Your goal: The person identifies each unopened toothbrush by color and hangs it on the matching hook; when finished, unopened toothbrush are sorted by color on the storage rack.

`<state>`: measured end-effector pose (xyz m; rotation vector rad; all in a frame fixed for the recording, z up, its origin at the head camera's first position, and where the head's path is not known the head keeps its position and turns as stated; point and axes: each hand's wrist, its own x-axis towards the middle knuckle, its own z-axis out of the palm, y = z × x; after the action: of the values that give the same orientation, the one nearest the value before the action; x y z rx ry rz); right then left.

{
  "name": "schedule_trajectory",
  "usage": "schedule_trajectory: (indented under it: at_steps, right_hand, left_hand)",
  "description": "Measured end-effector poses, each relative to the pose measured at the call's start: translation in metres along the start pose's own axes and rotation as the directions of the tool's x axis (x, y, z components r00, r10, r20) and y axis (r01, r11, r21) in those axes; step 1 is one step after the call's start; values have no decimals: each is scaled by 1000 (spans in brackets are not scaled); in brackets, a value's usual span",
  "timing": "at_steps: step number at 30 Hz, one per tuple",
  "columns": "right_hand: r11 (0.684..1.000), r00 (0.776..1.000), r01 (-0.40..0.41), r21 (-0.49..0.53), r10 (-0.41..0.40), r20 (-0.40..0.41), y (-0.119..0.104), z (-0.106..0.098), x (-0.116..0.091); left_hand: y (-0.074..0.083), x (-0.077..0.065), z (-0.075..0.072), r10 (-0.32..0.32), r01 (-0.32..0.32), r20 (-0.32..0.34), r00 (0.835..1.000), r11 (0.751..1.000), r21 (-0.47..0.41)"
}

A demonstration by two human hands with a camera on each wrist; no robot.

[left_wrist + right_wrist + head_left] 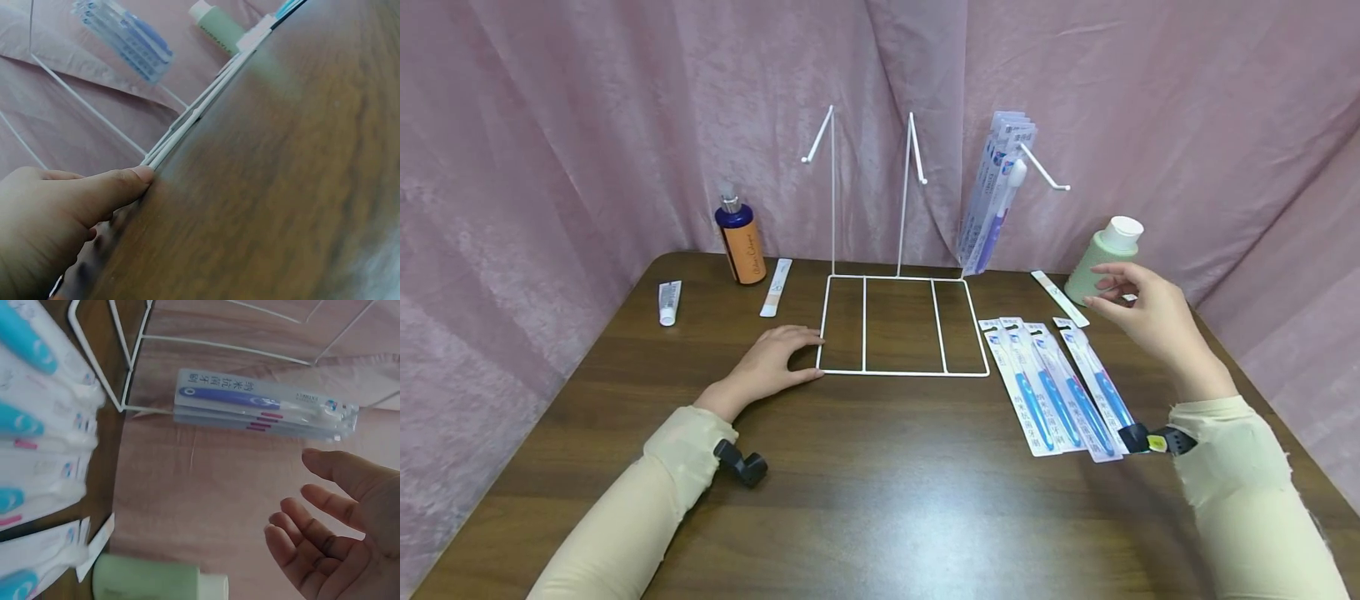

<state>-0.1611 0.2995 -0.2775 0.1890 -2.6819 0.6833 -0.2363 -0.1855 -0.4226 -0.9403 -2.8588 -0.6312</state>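
Note:
My left hand point(769, 360) rests on the table at the left side of a white wire display rack point(902, 374). Its thumb point(132, 181) touches the rack's front left corner, and the fingertips meet the side bar farther back. Toothbrush packs with purple handles point(996, 196) hang in a stack on the rack's right hook point(1045, 169). Above the table at the right, my right hand point(1153, 321) is raised with nothing in it, fingers loosely bent and thumb apart. Below and left of it lie several toothbrush packs with blue handles point(1037, 396), fanned side by side.
A green bottle with a white cap point(1097, 262) stands behind the right hand, near a narrow white packet point(1060, 297). To the left are an orange and blue bottle point(742, 242), another narrow packet point(777, 287) and a small white tube point(669, 302). Pink curtain point(625, 125) hangs behind.

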Motion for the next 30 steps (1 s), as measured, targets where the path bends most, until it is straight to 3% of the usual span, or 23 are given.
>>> schedule_trajectory:
  at_steps: [5, 12, 30]
  right_hand:
    - [1000, 998, -22, -16, 23, 55, 18, -1, -22]
    - [999, 997, -35, -35, 37, 61, 37, 3, -47]
    - [988, 972, -117, -97, 134, 194, 73, 30, -72]
  left_hand:
    - [1, 1, 1, 14, -14, -9, 1000, 1000, 5]
    - [1, 3, 1, 32, -32, -19, 999, 999, 7]
    - [0, 2, 1, 30, -30, -16, 999, 1000, -4]
